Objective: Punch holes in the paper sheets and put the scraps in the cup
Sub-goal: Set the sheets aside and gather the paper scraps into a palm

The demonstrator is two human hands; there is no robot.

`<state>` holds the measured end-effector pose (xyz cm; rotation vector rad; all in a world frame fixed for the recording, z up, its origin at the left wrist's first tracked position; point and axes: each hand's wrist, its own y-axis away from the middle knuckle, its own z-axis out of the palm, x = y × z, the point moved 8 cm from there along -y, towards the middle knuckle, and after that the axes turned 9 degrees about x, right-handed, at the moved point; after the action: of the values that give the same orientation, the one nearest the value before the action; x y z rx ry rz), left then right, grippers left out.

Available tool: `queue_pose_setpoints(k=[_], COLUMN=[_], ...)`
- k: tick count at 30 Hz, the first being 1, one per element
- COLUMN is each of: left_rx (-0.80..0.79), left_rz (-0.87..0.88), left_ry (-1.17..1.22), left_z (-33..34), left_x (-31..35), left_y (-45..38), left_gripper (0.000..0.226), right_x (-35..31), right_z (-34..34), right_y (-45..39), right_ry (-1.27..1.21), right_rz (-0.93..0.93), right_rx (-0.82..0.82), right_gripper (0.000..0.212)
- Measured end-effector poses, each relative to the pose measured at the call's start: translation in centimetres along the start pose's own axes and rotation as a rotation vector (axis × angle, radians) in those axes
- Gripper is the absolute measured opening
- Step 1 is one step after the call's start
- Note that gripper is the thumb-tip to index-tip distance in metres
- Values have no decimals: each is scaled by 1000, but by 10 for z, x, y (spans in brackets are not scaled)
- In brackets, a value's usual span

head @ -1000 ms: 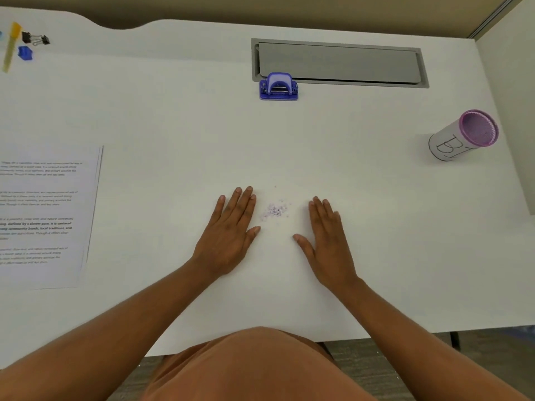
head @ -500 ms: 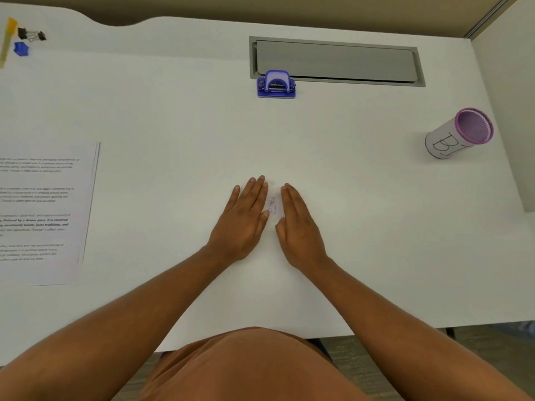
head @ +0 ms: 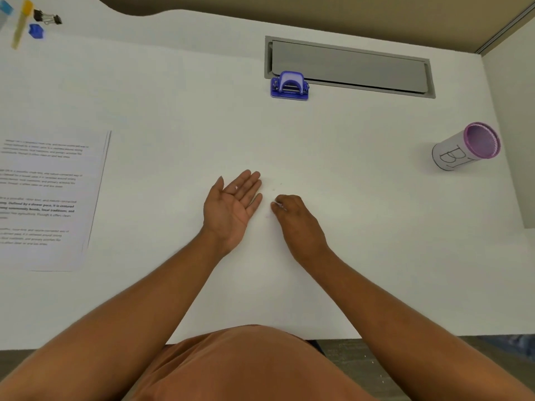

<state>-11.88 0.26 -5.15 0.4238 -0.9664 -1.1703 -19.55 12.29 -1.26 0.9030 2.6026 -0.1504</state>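
- left hand (head: 231, 208) has flipped palm-up since half a second ago, fingers (head: 251, 183) spread loose, one scrap (head: 236, 187) stuck on the palm
- right hand (head: 295, 217) now curled, fingers pinching white scraps at the thumb tip; before, both hands lay flat, sweeping the pile together
- the loose pile is gone from the worktop (head: 347, 227), only faint specks left between the hands
- cup (head: 466, 147) far right, well apart; hole punch (head: 289, 85) at the back, paper sheets (head: 49, 198) on the left
- judgement: gathering done, carrying to the cup comes next

White desk (head: 173, 111): papers (head: 49, 198), punch (head: 289, 85), cup (head: 466, 146).
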Motion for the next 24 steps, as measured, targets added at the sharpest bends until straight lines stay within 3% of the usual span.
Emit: queue_pose_setpoints(k=[3, 9, 13, 15, 18, 24], left_rx=[-18, -67, -91, -110, -130, -182], left_rz=[-26, -74, -129, -166, -224, -286], left_ry=[55, 72, 107, 148, 175, 200], left_z=[-1, 1, 5, 8, 12, 16], left_x=[0, -9, -18, -22, -28, -36], left_y=[-8, -20, -20, -18, -14, -9], left_gripper=[64, 53, 50, 49, 50, 49], right_x=[2, -2, 5, -7, -32, -50], right_z=[5, -2, -21, -32, -34, -29], right_y=[-5, -18, -21, -19, -17, -16], right_ry=[66, 24, -263, -399, -575, -509], right_rz=[-34, -40, 250, 289, 288, 224], right_rx=[-58, 32, 197, 268, 236, 175], right_gripper=[26, 14, 15, 15, 21, 17])
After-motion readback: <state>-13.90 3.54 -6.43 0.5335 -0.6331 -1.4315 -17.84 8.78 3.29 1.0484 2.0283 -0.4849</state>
